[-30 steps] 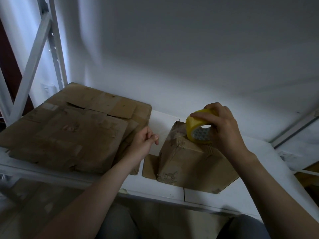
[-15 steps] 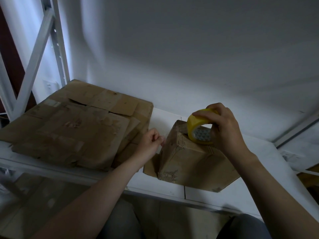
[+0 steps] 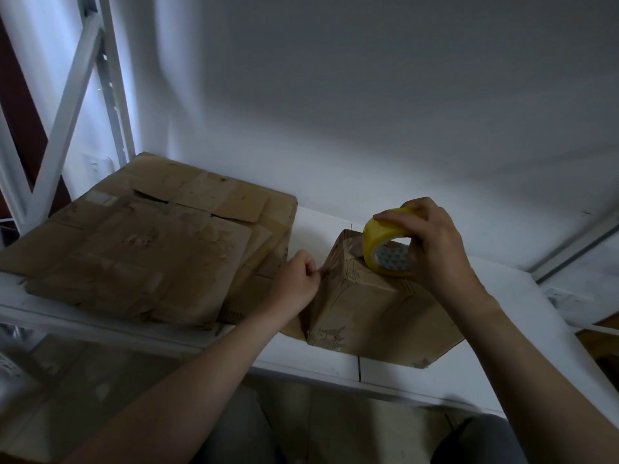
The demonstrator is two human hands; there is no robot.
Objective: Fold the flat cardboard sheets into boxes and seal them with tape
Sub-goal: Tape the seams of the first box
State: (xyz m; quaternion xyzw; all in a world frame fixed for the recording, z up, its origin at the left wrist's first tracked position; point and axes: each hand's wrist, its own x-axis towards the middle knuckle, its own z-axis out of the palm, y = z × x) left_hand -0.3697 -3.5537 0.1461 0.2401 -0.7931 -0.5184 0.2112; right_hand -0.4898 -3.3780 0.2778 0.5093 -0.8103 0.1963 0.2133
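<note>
A small folded cardboard box sits on the white shelf, right of centre. On top of it stands a yellow tape roll, and my right hand grips that roll from above. My left hand is curled at the box's left face, its thumb and fingers pinching the clear tape end against the cardboard. A strip of tape runs over the box's top left edge toward the roll.
A stack of flat worn cardboard sheets lies on the left half of the shelf. White metal rack posts rise at the far left. A wall stands behind the shelf. More cardboard lies on the lower level.
My left hand has moved right from the flat sheets to the box's left face and closed on the tape end. The right hand and roll have stayed on top of the box.
</note>
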